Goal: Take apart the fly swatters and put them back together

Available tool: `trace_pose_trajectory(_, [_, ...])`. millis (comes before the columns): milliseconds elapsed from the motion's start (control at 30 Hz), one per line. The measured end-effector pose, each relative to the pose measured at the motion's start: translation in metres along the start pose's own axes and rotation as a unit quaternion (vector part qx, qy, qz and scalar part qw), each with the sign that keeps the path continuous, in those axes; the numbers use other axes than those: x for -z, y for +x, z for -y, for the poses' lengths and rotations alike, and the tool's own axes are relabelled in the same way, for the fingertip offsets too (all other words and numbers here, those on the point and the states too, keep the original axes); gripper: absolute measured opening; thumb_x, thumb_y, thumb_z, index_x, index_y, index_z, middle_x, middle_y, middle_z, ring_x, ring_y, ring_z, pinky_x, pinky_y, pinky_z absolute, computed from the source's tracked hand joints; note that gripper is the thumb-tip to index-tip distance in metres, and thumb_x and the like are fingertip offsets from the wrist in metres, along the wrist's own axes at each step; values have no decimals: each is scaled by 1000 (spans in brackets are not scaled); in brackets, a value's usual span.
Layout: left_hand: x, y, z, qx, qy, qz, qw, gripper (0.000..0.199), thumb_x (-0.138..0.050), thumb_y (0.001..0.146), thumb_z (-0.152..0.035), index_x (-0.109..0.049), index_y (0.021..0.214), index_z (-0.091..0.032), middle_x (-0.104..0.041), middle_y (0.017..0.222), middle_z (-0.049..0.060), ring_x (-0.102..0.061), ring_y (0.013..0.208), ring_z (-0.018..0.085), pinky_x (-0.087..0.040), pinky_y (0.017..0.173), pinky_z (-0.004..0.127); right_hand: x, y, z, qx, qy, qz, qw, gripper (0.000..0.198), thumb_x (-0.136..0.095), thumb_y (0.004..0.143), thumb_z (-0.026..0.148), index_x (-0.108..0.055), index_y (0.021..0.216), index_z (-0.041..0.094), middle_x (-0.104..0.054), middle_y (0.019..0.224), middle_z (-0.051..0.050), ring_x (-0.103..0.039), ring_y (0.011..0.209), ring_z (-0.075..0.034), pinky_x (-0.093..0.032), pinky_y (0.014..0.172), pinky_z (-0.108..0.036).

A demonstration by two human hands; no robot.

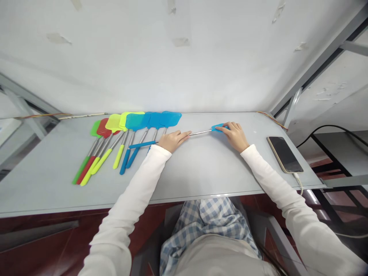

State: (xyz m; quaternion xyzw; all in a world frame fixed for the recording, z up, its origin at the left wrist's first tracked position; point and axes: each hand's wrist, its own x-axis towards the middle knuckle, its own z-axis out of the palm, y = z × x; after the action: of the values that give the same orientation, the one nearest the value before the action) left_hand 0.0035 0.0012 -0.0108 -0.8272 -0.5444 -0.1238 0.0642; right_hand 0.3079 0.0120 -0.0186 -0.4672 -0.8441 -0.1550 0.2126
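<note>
A blue fly swatter (201, 132) with a metal shaft lies crosswise between my hands, just above or on the table. My left hand (171, 141) is closed around its shaft, and the blue handle sticks out to the left. My right hand (235, 136) pinches the blue paddle at the other end, covering part of it. Left of my hands, several fly swatters lie in an overlapping row: blue ones (136, 121), yellow ones (114, 122), a red one (103, 128) and a green one (95, 128). My left hand and forearm partly hide the nearest blue ones.
The grey table (201, 168) stands against a white wall (184, 69) with bits of tape. A phone (285, 154) with a white charging cable (299, 182) lies on the right. Metal frame bars (293, 109) rise at the table's sides. Thin wires run along the back edge.
</note>
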Motion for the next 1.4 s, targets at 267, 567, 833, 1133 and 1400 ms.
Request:
trace_pose_trajectory(267, [-5, 0, -2, 0, -6, -6, 1000, 47, -30, 96, -54, -61, 127, -37, -68, 89, 8, -62, 77, 19, -28, 56, 28, -1, -1, 1, 25, -12, 10, 1000, 42, -40, 92, 9, -60, 125, 26, -67, 112, -6, -50, 98, -22, -32, 80, -35])
trace_pose_trajectory(567, [3, 0, -6, -17, -18, 17, 1000, 47, -29, 96, -52, -63, 124, -35, -68, 90, 10, -63, 76, 20, -32, 58, 30, -1, -1, 9, 22, -13, 12, 1000, 43, -42, 90, 6, -62, 123, 26, -69, 117, -2, -52, 98, -22, -32, 81, -36])
trace_pose_trajectory(833, [3, 0, -10, -38, -51, -21, 998, 44, -30, 97, -45, -64, 118, -26, -70, 100, 9, -66, 86, 20, -36, 59, 28, 0, -1, 15, 13, -19, -6, 1000, 38, -42, 92, 14, -62, 123, 25, -69, 116, -4, -50, 98, -23, -30, 81, -38])
trace_pose_trajectory(1133, [5, 13, -54, -37, -13, 12, 999, 48, -24, 98, -47, -58, 129, -31, -67, 95, 11, -66, 81, 20, -38, 60, 27, 0, 0, 26, 7, -7, -21, 1000, 35, -41, 95, 18, -66, 117, 25, -72, 109, -5, -50, 90, -23, -30, 76, -37])
trace_pose_trajectory(1400, [-4, 17, -55, -52, -27, 31, 998, 49, -24, 98, -49, -58, 129, -32, -67, 89, 11, -64, 72, 19, -39, 60, 28, -1, -2, 29, 6, -2, -25, 1000, 35, -40, 93, 12, -69, 110, 25, -73, 104, -3, -53, 88, -21, -30, 75, -36])
